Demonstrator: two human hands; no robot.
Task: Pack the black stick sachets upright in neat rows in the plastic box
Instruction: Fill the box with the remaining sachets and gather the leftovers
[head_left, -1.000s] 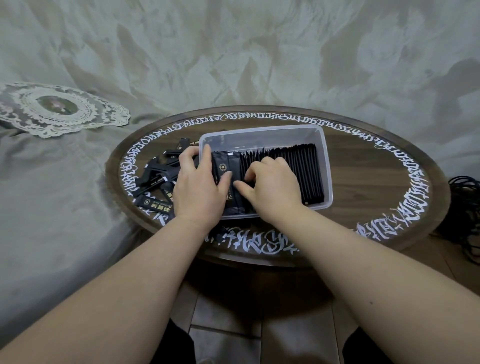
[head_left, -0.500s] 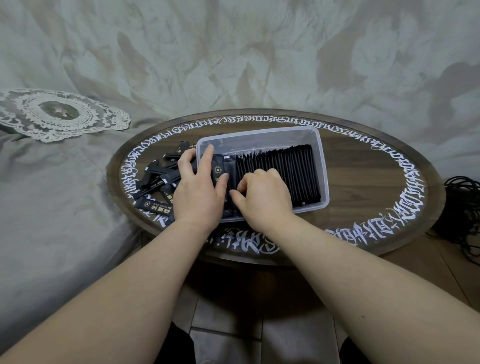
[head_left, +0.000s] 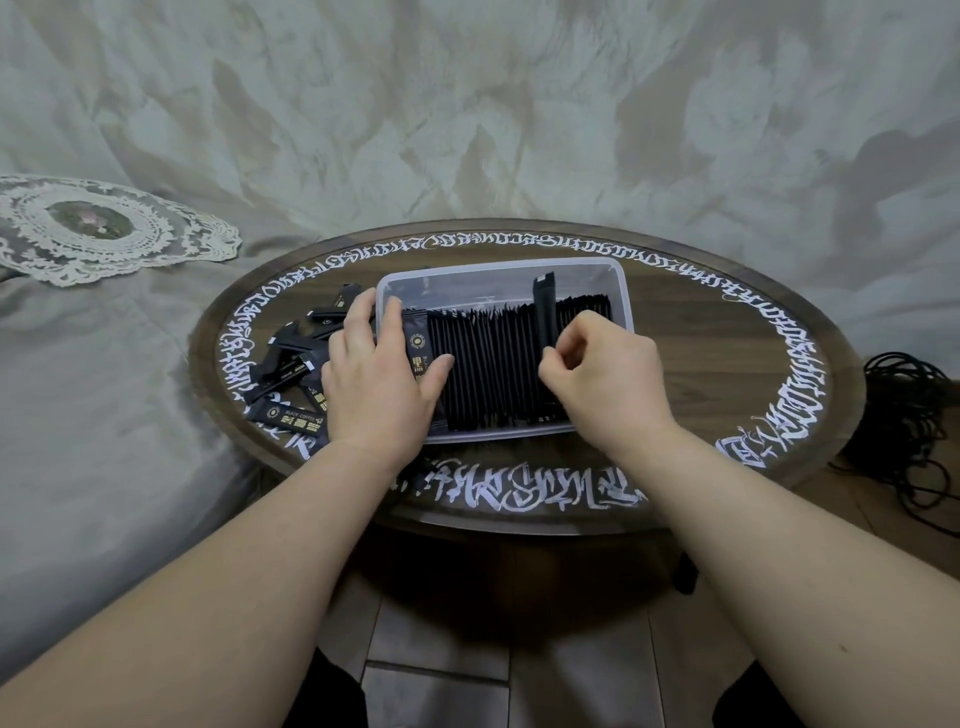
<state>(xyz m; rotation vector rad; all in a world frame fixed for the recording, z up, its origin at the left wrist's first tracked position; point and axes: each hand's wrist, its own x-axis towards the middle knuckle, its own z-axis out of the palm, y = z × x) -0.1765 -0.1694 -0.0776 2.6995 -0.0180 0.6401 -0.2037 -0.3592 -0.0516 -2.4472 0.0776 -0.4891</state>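
Dozens of black sachets (head_left: 493, 364) already stand in a tight row in the plastic box (head_left: 621, 291) on the round table (head_left: 727, 374), with more loose ones (head_left: 291, 358) beside it on the left. From the head view, my left hand (head_left: 379, 379) lies flat, fingers spread, pressing the row's end. My right hand (head_left: 602, 369) pinches one sachet (head_left: 544, 306) sticking up above the rest. They look light, thin and probably slick, so I'd grip near an end seam and slide it in gently.
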